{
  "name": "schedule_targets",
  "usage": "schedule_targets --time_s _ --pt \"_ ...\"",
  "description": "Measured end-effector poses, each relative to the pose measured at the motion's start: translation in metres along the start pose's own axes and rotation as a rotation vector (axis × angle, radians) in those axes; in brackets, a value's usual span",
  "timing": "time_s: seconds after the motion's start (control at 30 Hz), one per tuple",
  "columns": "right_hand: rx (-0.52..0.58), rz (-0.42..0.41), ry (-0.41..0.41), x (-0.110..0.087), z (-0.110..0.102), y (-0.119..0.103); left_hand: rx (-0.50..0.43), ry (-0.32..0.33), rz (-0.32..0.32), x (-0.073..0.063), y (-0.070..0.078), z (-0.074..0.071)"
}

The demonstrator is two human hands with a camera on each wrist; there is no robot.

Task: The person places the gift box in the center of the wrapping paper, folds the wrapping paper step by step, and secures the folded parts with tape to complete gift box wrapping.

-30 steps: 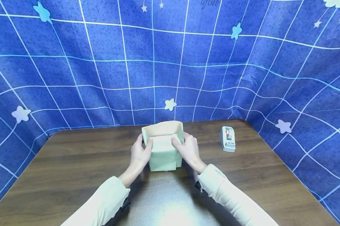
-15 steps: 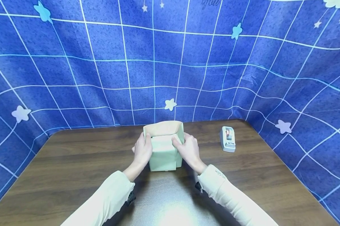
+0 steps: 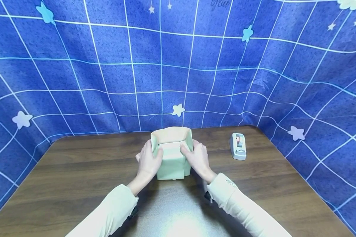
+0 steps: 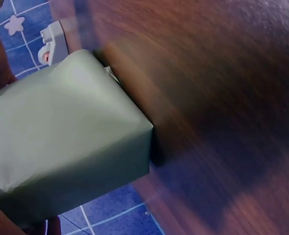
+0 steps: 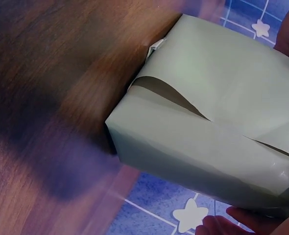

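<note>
A box wrapped in pale green paper (image 3: 170, 169) stands upright on the brown table, with the paper rising past its top as a collar at the back and sides. My left hand (image 3: 148, 162) grips its left side, the thumb folded over the paper's edge. On the opposite side my right hand (image 3: 198, 159) holds the wrap, thumb bent in over the top and fingers along the outside. In the right wrist view the overlapping paper (image 5: 183, 98) gapes at a seam. The left wrist view shows a smooth wrapped side (image 4: 71, 117). Most fingers are hidden behind the box.
A white tape dispenser (image 3: 238, 146) with a roll of tape sits to the right on the wood-grain table (image 3: 86, 168). Behind the table hangs a blue cloth (image 3: 113, 75) with a white grid and stars.
My left hand has shifted its grip, and its thumb now lies further over the top. The paper's left edge has moved slightly right, inward. The right hand stays in place.
</note>
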State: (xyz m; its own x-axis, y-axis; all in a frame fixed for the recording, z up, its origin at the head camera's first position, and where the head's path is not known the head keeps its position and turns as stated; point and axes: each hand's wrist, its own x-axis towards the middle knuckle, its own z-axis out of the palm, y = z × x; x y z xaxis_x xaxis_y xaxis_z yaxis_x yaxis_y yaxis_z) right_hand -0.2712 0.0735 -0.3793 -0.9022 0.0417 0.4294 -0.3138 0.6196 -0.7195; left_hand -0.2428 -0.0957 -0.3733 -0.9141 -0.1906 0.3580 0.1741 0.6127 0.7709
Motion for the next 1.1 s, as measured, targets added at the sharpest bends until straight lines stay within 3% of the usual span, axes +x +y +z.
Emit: schedule_targets --time_s 0.23,0.6,0.87,1.1 --pt "0.026 -0.051 0.004 -0.005 -0.001 0.000 0.045 -0.013 0.000 -0.002 0.000 -0.001" --pt "0.063 -0.225 0.032 -0.012 -0.007 0.002 0.039 -0.007 -0.001 0.000 0.000 -0.001" --pt "0.028 -0.291 -0.017 -0.017 -0.005 0.003 0.041 -0.019 -0.005 -0.001 0.002 -0.002" --pt "0.005 -0.268 -0.109 -0.021 -0.004 0.000 0.036 -0.015 -0.006 -0.001 0.001 -0.001"
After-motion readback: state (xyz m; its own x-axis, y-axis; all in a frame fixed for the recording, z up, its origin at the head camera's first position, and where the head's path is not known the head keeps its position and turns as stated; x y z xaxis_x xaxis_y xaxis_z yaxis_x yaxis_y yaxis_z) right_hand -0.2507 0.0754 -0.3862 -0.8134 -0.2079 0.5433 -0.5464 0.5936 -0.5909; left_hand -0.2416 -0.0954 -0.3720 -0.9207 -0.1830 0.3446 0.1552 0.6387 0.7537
